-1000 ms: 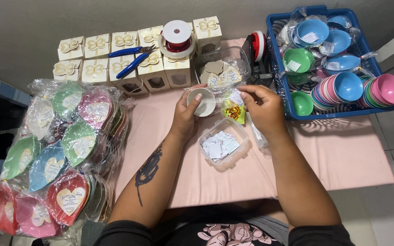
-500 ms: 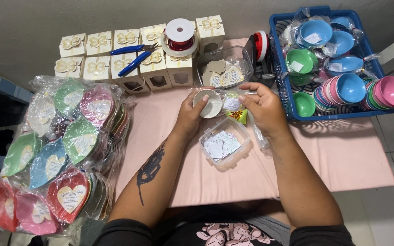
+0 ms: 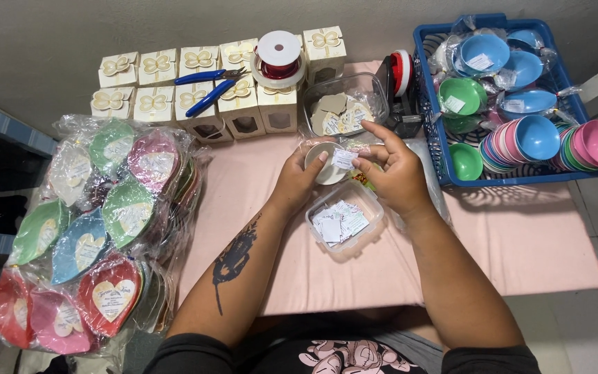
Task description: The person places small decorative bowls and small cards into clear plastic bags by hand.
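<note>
Holding a small white round dish (image 3: 328,163) above the pink counter (image 3: 520,242), the left hand (image 3: 297,181) had its fingers closed around the rim, thumb on the inner face. Right hand (image 3: 396,173) pinched a small white paper tag (image 3: 344,159) between thumb and fingertips, right at the dish edge; tag and dish were touching or nearly so, cannot tell which. Both hands sat over the middle of the counter.

Just below the hands: clear plastic tub (image 3: 344,221) with loose white paper slips. Just behind them: second clear tub (image 3: 344,107) with tan and white heart-shaped cards. A bit of gold and red foil showed under the right hand, mostly hidden.

Back row: cream gift boxes (image 3: 195,83) with bow tops, blue-handled pliers (image 3: 205,86) lying across them, a spool of red wire (image 3: 279,59) on top of one box. Tape dispenser (image 3: 399,86) stood beside the blue basket (image 3: 437,131), which held stacked coloured bowls. Bagged heart-shaped dishes (image 3: 98,228) were piled at the counter's left edge.
</note>
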